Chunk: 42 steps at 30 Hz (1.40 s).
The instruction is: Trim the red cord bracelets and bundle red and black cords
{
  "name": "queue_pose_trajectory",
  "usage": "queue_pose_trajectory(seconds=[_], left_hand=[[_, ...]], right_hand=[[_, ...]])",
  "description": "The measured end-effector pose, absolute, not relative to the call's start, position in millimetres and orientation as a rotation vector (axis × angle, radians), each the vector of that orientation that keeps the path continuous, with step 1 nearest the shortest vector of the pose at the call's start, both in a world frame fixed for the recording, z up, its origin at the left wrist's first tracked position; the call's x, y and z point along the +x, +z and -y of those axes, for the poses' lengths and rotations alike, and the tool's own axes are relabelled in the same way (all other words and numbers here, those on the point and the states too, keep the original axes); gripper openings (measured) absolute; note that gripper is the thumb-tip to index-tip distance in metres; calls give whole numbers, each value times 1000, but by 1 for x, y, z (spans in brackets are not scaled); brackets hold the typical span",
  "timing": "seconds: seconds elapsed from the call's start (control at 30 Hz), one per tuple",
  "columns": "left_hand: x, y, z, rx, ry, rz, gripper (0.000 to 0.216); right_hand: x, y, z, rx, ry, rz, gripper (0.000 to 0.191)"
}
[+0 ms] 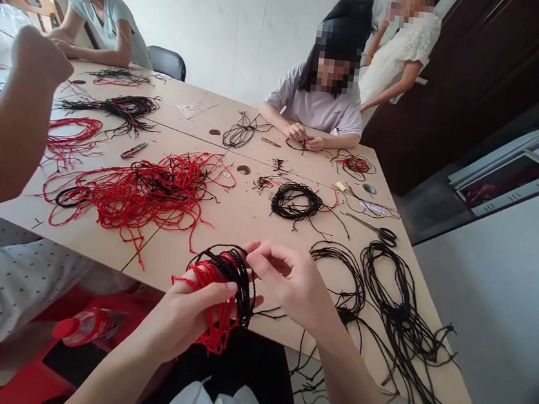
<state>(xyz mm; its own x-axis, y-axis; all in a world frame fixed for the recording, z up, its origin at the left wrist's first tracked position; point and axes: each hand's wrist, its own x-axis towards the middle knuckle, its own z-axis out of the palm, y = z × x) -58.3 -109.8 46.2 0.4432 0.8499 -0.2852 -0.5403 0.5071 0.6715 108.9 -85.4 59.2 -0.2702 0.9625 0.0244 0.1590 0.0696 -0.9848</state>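
Note:
Red cords [219, 332] and black cords [243, 290] are wound in loops around the fingers of my left hand [182, 322]. Its thumb presses down on the black loops. My right hand [294, 282] is closed in a pinch at the upper right of these loops, close to the left fingertips, on what looks like a black cord. The exact contact is partly hidden by the fingers. Both hands are over the near table edge. Beyond them lie a tangled heap of red and black cords [154, 192] and a round coil of black cord [296, 202].
Black cord bundles [400, 311] hang over the table's front edge at right, near black-handled scissors [385, 234]. Small pliers [134, 150] lie at left. Across the table [243, 218], a person [319, 104] handles cord. A neighbour's arm [10, 127] reaches in from the left.

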Motion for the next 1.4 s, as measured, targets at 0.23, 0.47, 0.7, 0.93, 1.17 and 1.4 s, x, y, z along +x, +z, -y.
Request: queue_pose_trajectory(seconds=[0.23, 0.47, 0.7, 0.93, 1.17, 1.4], left_hand=[[-69, 52, 109, 484, 878, -573, 63], [-69, 50, 109, 493, 863, -536, 64], [-73, 49, 107, 507, 842, -473, 66], [-74, 48, 107, 513, 851, -507, 62], [-73, 42, 106, 518, 842, -475, 68], [-74, 46, 107, 510, 836, -457, 68]], right_hand=[[108, 66, 99, -1162, 1492, 1554, 18], [103, 63, 96, -1172, 1411, 1585, 21], [102, 67, 98, -1214, 1468, 1505, 19], [98, 70, 100, -1213, 1562, 1396, 18], [100, 65, 100, -1258, 1495, 1578, 26], [99, 69, 102, -1270, 1484, 1562, 20]])
